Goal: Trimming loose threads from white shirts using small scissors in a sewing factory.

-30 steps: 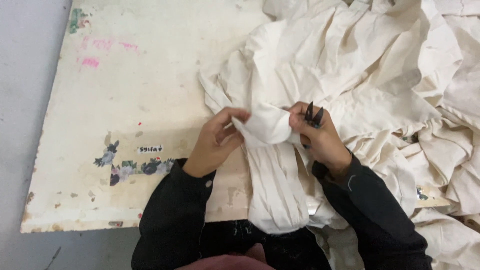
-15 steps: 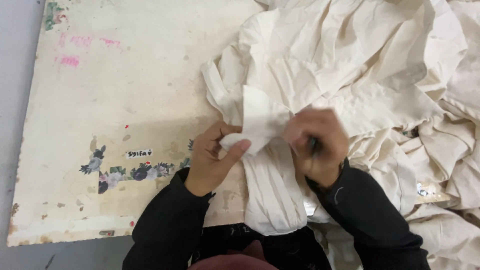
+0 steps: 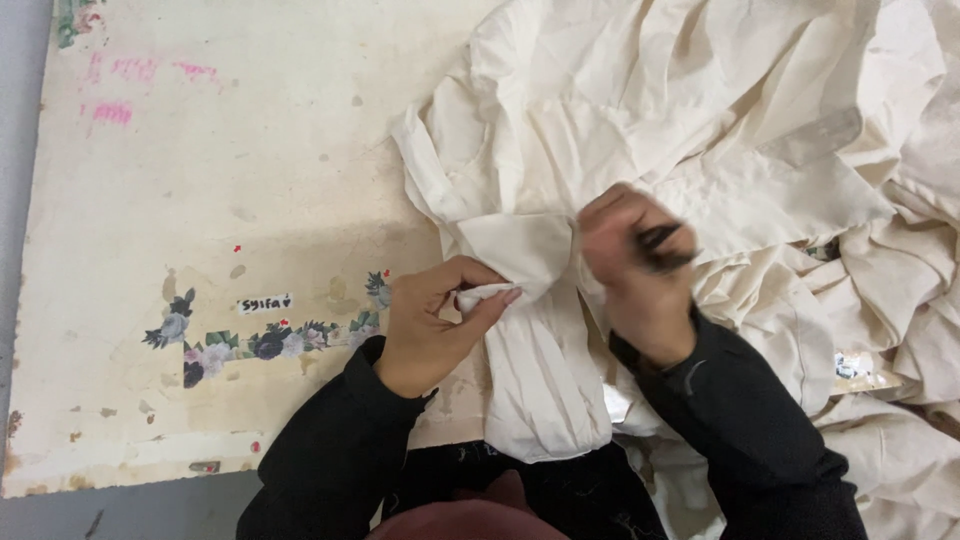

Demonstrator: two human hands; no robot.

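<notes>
A cream cloth garment (image 3: 540, 340) hangs over the near edge of the worn table (image 3: 220, 200). My left hand (image 3: 435, 320) pinches a fold of this cloth between thumb and fingers. My right hand (image 3: 640, 265) is blurred with motion; it grips a small dark tool (image 3: 660, 243) and presses against the same piece of cloth just right of the left hand. Both sleeves are black.
A large heap of cream fabric (image 3: 760, 130) covers the right half of the table. The left half is a stained cream surface with pink marks (image 3: 120, 85) at the far corner and flower stickers (image 3: 260, 335) near the front. Grey floor (image 3: 15, 150) lies left.
My right hand has shifted over the cloth and now moves fast. The left hand has taken a tighter pinch on the fold. The view has drifted slightly.
</notes>
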